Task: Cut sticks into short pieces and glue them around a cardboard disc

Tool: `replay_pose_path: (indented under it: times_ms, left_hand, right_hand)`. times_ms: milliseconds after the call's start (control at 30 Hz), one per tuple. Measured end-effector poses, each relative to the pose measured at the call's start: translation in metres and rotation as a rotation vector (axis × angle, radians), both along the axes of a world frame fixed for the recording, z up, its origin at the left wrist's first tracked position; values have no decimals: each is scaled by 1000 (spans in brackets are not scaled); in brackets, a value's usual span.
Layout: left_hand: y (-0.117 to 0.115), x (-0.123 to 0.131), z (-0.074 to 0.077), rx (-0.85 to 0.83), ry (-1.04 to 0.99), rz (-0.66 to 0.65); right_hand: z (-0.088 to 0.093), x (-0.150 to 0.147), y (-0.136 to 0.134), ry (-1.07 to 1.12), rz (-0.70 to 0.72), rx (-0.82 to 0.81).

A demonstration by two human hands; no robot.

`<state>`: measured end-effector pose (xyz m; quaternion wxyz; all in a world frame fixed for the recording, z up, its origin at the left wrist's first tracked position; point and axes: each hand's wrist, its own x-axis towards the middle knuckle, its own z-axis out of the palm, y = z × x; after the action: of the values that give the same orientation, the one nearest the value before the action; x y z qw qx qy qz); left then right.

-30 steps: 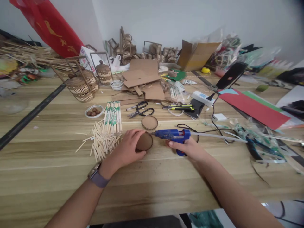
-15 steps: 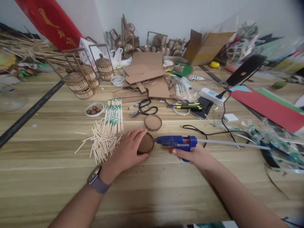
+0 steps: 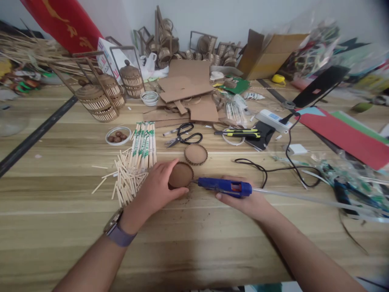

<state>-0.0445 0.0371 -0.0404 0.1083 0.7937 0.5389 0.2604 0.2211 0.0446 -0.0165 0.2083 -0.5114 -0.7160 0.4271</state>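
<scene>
My left hand [image 3: 159,182], with a watch on its wrist, grips a round brown cardboard disc [image 3: 181,175] with a ridged rim, thumb at the near side and fingers at the far left. In my right hand [image 3: 240,198] is a blue glue gun [image 3: 223,186] with a long clear glue stick out of its back. Its nozzle points left and is at the disc's right edge; whether they touch is hard to tell. A second rimmed disc [image 3: 196,154] lies just beyond. Loose wooden sticks [image 3: 126,178] are left of my left hand.
Black scissors [image 3: 185,136], a yellow-black cutter [image 3: 240,133] and a dish of brown balls [image 3: 118,136] lie farther back. Cardboard pieces [image 3: 188,87] are piled behind them, with small lidded baskets [image 3: 97,101] at the left. A black cable [image 3: 290,152] loops at the right.
The held disc and my left hand have shifted slightly left. The glue gun has tilted, its nozzle now at the disc's right rim instead of over its inner edge.
</scene>
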Motion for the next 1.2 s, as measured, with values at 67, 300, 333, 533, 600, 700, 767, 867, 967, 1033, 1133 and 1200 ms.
replay_pose_path:
  times_ms: [67,300,333,533,600,700,767,867,967,1033,1133,1200]
  left_hand:
    - [1,-1,-2,4,30,10]
    - [-1,1,0,-14,182,-38]
    - [-2,1,0,-22,186,-56]
    - [-3,2,-2,-45,121,-79]
    - [-2,2,-3,-38,82,-58]
    - [0,0,-1,-44,28,-23]
    - [1,-1,0,-59,4,-8]
    - [1,-1,2,-78,-25,12]
    - [1,0,2,-87,-36,24]
    - [2,0,2,-86,-36,26]
    - [2,0,1,-81,-37,32]
    - [2,0,1,-82,-39,38]
  right_hand:
    - [0,0,0,-3,11,22]
    - [-1,-1,2,-46,34,36]
    - [-1,-1,2,-44,47,31]
    - [2,-4,3,-69,98,101]
    - [4,-5,3,-49,131,146]
    - [7,-7,3,-32,138,188]
    - [7,-7,4,-32,135,196]
    - [6,-6,3,-32,159,215]
    - [4,-7,2,-51,186,244]
    - [3,-8,2,-48,186,256]
    - [2,-9,2,-40,181,277]
    - [2,-10,2,-40,189,304]
